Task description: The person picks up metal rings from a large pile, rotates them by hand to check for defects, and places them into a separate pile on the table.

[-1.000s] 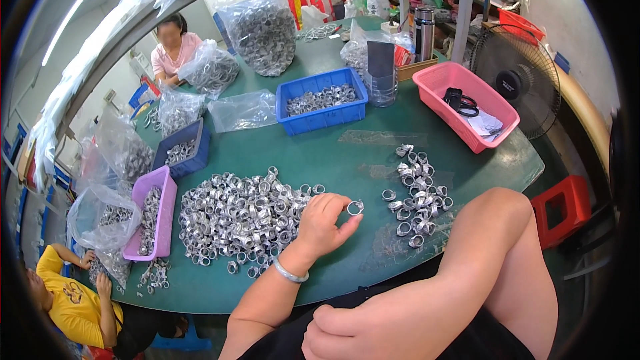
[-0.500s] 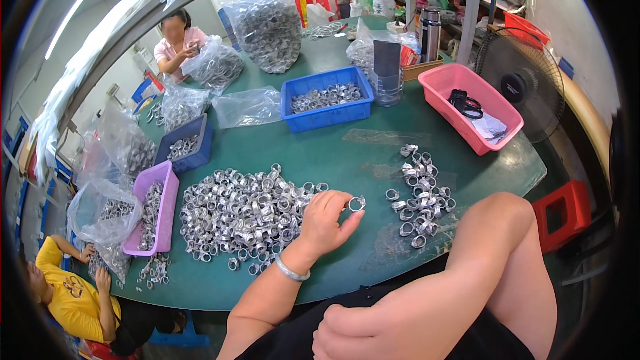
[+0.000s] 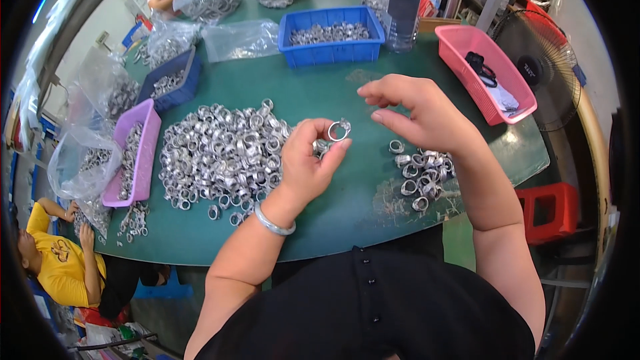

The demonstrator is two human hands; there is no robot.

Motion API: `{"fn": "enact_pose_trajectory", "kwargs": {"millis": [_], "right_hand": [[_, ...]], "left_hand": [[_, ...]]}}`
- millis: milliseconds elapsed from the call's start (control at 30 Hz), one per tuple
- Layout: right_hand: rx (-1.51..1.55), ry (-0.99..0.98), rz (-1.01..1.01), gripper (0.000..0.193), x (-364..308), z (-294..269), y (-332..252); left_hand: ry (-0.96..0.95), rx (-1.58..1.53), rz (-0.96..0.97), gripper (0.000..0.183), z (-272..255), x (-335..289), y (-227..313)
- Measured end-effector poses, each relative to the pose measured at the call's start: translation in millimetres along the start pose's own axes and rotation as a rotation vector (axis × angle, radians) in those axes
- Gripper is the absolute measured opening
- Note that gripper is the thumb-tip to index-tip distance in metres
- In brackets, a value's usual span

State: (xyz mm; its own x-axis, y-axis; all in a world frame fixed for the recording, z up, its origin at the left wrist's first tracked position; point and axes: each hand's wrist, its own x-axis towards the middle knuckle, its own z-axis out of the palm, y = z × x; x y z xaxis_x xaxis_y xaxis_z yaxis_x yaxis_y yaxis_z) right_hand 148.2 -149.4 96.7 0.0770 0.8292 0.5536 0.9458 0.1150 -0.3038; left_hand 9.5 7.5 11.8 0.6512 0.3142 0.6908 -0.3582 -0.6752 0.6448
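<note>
Between the thumb and forefinger of my left hand (image 3: 310,157), a silver metal ring (image 3: 339,131) is pinched upright. Another bit of silver metal shows deeper in that hand, too covered to make out. My right hand (image 3: 410,110) hovers to the right of the ring, thumb and fingers apart, with nothing visible in it. To the left of my left hand a big heap of silver rings (image 3: 223,153) lies on the green table (image 3: 333,220). A smaller group of rings (image 3: 427,173) lies below my right hand, partly hidden by my wrist.
Farther back stands a blue tray of metal pieces (image 3: 331,55). A pink basket (image 3: 490,87) sits at right, before a fan (image 3: 533,67). A purple basket (image 3: 148,160), a dark blue bin (image 3: 177,93) and filled bags stand at left. Two other people sit around the table.
My right hand has risen from my lap to beside the held ring. My left hand still pinches a ring. The view has shifted, showing the table higher in the picture.
</note>
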Motion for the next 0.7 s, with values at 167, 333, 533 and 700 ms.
{"fn": "enact_pose_trajectory", "kwargs": {"millis": [167,333,533,700], "right_hand": [[0.638,-0.112,0.266,0.036,-11.1,34.3,16.4],[0.677,-0.157,0.222,0.031,-12.5,42.0,18.2],[0.686,-0.088,0.267,0.025,-20.0,49.8,21.6],[0.790,-0.081,0.361,0.023,-25.7,55.5,25.0]], "left_hand": [[-0.055,0.083,0.047,0.027,1.8,-0.5,1.4],[-0.079,0.082,0.003,0.023,2.3,-0.5,-2.5],[-0.123,0.059,-0.012,0.030,5.8,-0.7,-2.9],[-0.143,0.047,-0.046,0.030,6.4,-2.0,-2.2]]}}
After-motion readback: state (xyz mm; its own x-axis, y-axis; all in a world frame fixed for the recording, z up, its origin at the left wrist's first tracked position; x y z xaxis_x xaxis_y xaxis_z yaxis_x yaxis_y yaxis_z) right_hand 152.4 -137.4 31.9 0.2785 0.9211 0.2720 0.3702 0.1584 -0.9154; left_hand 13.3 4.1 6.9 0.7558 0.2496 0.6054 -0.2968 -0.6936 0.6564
